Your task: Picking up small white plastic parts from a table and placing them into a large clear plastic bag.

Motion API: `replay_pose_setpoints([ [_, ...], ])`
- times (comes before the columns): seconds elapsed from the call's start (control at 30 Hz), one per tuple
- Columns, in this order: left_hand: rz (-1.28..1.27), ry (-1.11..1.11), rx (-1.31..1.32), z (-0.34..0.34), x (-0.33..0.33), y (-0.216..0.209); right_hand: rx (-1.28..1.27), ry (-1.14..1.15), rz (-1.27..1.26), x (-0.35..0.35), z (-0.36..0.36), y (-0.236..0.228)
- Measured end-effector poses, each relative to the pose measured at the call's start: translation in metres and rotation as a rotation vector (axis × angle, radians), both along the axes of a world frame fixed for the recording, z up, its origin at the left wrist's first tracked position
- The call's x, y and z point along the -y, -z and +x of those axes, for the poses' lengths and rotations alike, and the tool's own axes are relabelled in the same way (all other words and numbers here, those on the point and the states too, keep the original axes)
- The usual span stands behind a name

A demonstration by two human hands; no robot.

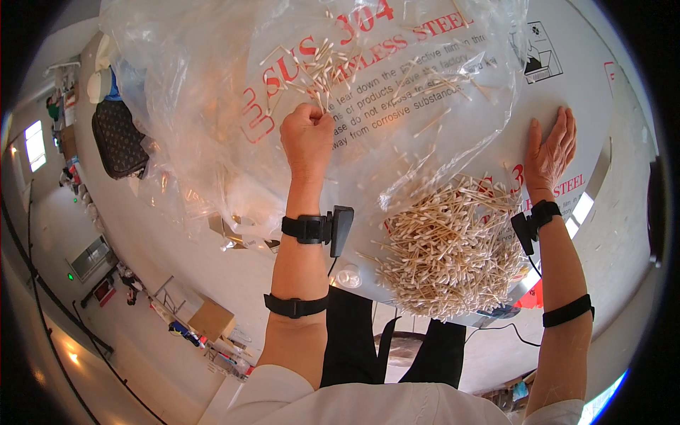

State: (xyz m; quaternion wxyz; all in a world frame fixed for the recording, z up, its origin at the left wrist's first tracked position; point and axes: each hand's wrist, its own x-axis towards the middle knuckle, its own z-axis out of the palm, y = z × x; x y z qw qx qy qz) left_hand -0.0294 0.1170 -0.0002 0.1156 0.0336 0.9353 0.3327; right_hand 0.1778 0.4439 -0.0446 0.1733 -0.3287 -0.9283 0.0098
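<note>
Currently, my left grip (308, 138) is closed, fingers curled in and thumb drawn against the forefinger, at the near edge of a small loose cluster of white-tipped cotton swabs with pale thin sticks (322, 67). Cannot tell whether a stick is pinched between the fingertips. My right grip (549, 152) is open and unloaded: fingers extended, thumb spread away, palm down at the right side of the worktop (588, 120), which wears a pale grey film printed in red and black.

Around the left grip: a wide, crumpled sheet of clear plastic (180, 85), with the small cluster in its area. More swabs lie scattered to the right of that cluster, well apart from one another.

Between my forearms, toward my body: a large heaped pile of the same white-tipped swabs (453, 248), sticks pointing every way, near the worktop's front edge. Just left of the pile: a small round clear container (348, 276).

Black straps (296, 306) circle both wrists and forearms. Farther out, left: a dark brown patterned bag (119, 138); beyond it, lower down, an open brown cardboard box (210, 319).
</note>
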Motion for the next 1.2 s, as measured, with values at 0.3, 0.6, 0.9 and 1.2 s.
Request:
replay_pose_setpoints([
  [0.3,0.393,0.023,0.002,0.011,0.001,-0.022,0.006,0.010,-0.017,0.001,-0.001,-0.002],
  [0.6,0.668,-0.014,0.112,0.014,0.002,-0.035,0.011,0.012,-0.015,0.001,-0.002,-0.004],
  [0.9,0.803,-0.016,0.177,0.013,0.000,-0.045,0.019,0.012,-0.023,0.003,-0.001,-0.004],
  [1.2,0.956,-0.108,0.340,0.014,-0.005,-0.059,0.014,0.011,-0.012,0.001,-0.001,-0.003],
])
